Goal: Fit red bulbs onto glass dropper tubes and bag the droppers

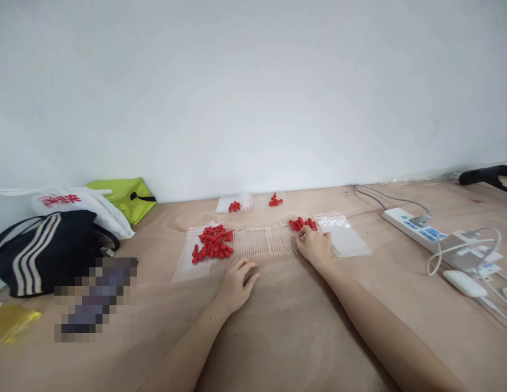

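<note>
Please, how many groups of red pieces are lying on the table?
4: the large left group, the small back-left group, the small back-right group, and the front-right group beside the right hand. That hand may hide some pieces.

Glossy clear plastic bag [349, 239]; smooth, plastic-looking red pieces [214, 250]; matt cloth black bag [67, 245]; smooth matt wall [253, 98]

Left: black striped bag [65, 250] is slouching, white plastic bag [104, 214] and lime-green bag [122, 191] are sitting behind, yellow packet [12, 322] is lying nearer. Right: power strip [408, 224] is lying angled, white rounded device [463, 283] is resting nearby, black object [482, 175] is sitting beyond.
</note>
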Demonstrator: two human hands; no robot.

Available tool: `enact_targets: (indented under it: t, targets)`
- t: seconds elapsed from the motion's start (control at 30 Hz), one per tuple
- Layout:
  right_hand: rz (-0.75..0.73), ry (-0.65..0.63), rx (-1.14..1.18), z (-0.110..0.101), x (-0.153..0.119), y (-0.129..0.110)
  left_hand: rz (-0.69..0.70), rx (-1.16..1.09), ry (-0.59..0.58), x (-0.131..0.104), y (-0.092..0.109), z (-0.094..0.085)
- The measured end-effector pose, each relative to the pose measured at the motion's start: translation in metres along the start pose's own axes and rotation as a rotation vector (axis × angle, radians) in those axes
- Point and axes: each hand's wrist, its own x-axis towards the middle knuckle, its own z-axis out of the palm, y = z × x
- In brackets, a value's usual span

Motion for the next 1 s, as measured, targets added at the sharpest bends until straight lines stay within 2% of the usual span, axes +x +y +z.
enact_targets:
  t: [0.23, 0.33, 0.43, 0.5, 0.57, 0.7, 0.83, 0.9, 1.0]
  targets:
    - [-0.014, -0.056, -0.060, 0.000, 0.002, -0.008, -0.004, 0.019, 0.015, 0.000, 0.003, 0.002]
    - [0.028, -0.123, -0.073, -0.001, 0.007, -0.012, -0.061, 0.165, 0.149, 0.003, -0.002, -0.003]
    - [0.080, -0.193, -0.055, -0.004, 0.012, -0.015, -0.160, 0.398, 0.316, 0.009, -0.016, -0.015]
    - [0.101, -0.214, -0.037, -0.006, 0.014, -0.016, -0.211, 0.487, 0.350, 0.013, -0.027, -0.023]
    - [0.100, -0.212, -0.013, -0.008, 0.014, -0.016, -0.219, 0.531, 0.329, 0.017, -0.036, -0.029]
    - [0.042, -0.094, 0.071, -0.010, 0.003, -0.011, -0.183, 0.580, 0.284, 0.022, -0.040, -0.029]
    - [-0.167, 0.068, 0.207, -0.006, -0.022, 0.002, -0.147, 0.558, 0.287, 0.024, -0.040, -0.026]
    - [-0.273, 0.132, 0.254, -0.002, -0.035, 0.010, -0.100, 0.508, 0.324, 0.024, -0.043, -0.023]
    - [-0.392, 0.220, 0.323, 0.003, -0.049, 0.017, -0.003, 0.397, 0.455, 0.024, -0.048, -0.020]
